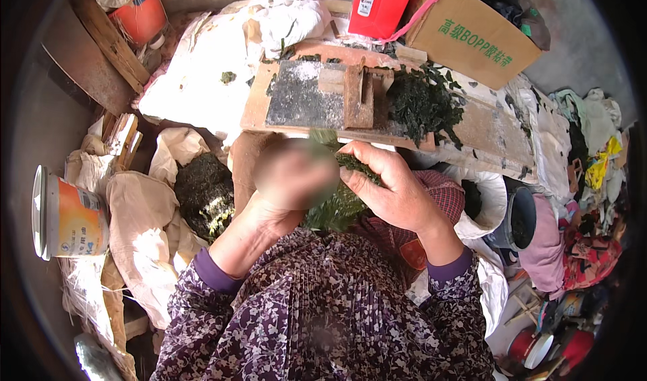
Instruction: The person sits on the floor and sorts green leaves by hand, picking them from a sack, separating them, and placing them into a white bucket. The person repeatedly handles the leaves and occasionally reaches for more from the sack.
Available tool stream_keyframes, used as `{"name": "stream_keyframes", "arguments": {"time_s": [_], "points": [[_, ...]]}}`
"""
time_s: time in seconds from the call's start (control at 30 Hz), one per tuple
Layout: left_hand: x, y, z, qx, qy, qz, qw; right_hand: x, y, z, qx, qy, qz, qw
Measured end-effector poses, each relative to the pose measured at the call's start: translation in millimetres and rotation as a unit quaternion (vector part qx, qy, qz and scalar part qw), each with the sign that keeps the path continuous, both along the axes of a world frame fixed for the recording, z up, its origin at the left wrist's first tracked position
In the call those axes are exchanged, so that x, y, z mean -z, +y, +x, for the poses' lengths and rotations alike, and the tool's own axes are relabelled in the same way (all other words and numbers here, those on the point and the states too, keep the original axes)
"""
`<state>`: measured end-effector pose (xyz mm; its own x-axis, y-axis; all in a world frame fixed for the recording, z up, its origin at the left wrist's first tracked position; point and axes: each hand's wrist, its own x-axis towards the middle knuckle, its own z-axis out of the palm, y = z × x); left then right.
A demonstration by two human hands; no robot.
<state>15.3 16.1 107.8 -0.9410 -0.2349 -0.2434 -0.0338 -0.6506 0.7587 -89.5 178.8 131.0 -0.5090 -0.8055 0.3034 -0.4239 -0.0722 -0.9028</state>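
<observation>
Dark green leafy material [336, 209], perhaps seaweed, lies over my lap between my hands. My right hand [391, 186] has its thumb and fingers closed on a clump of it. My left hand [290, 179] is raised beside it, mostly blurred, so its fingers and anything in them cannot be made out. Beyond my hands lies a board with a dark, white-dusted plate [301, 98], and a wooden block with a metal blade [360, 98] is mounted on it. A heap of dark green pieces [424, 103] sits right of the block.
An open sack of dark green material [204, 194] stands at left, near a plastic bucket [76, 217]. A cardboard box [475, 32] and a red carton [379, 7] stand at the back. At right are a white sack [490, 199] and a dark bucket [520, 219].
</observation>
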Motion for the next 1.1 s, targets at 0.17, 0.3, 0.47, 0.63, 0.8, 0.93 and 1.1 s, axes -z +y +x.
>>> {"name": "stream_keyframes", "arguments": {"time_s": [0.17, 0.3, 0.47, 0.63, 0.8, 0.93, 1.1], "points": [[9, -21, -7, -0.061, 0.229, -0.695, 0.679, 7, -2, 2, 0.053, 0.033, -0.005, 0.998], [-1, -24, -13, -0.133, 0.257, -0.814, 0.504, 29, -5, 2, 0.066, 0.329, -0.027, 0.942], [4, -24, -16, -0.063, -0.002, -0.379, 0.923, 46, -3, 46, -0.029, 0.303, -0.087, 0.949], [-32, -22, -8, -0.02, -0.012, -0.454, 0.891, 29, -7, 24, 0.057, 0.048, -0.019, 0.997], [-71, -3, -2, -0.066, 0.138, -0.506, 0.849, 10, 1, 3, 0.037, 0.039, -0.041, 0.998], [-42, -8, 0, 0.01, 0.108, -0.225, 0.968, -16, 2, -2, 0.047, 0.194, -0.074, 0.977], [16, -2, -10, 0.064, 0.003, -0.282, 0.957, -5, 3, -9, 0.095, 0.299, 0.001, 0.95]]}}
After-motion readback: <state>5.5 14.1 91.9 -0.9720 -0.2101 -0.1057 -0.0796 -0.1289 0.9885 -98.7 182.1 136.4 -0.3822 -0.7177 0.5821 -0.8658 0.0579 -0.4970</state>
